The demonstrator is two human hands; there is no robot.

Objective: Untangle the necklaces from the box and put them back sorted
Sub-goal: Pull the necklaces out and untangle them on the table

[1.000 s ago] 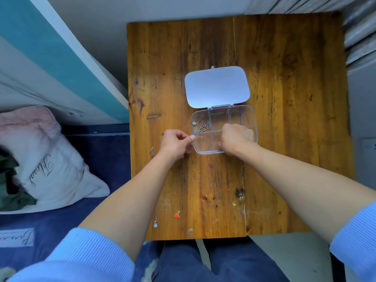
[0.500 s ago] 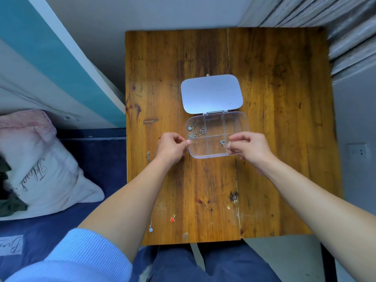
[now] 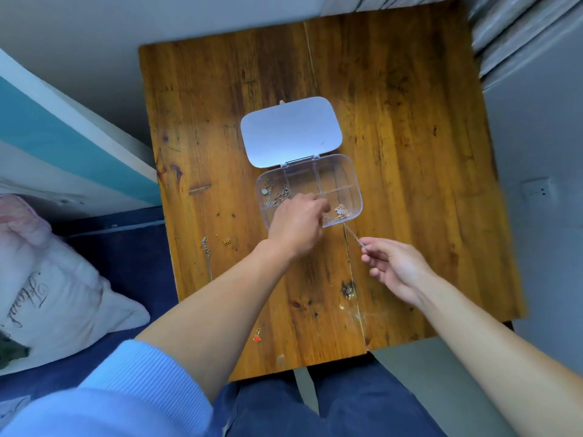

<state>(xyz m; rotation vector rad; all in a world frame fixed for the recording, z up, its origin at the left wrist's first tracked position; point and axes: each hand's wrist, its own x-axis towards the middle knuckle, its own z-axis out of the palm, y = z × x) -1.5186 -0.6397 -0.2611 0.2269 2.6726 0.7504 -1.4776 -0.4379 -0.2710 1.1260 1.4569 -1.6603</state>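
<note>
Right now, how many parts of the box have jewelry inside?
2. A tangle lies in the far-left section; a necklace sits in the near-right one, its chain pinched by the right hand. The left hand covers part of the box, so more may be hidden.

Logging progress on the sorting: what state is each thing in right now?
box, open, lid flat on table.
gold-pendant necklace, partly in near-right compartment, chain trailing over rim.
right hand, pinching that chain's end.
left hand, fingers curled over box; grip hidden.
red-pendant necklace, lying on table.

1 box (image 3: 332, 174) compartment out of sight beneath the left hand (image 3: 296, 223); necklace (image 3: 340, 212) links too tiny.
</note>
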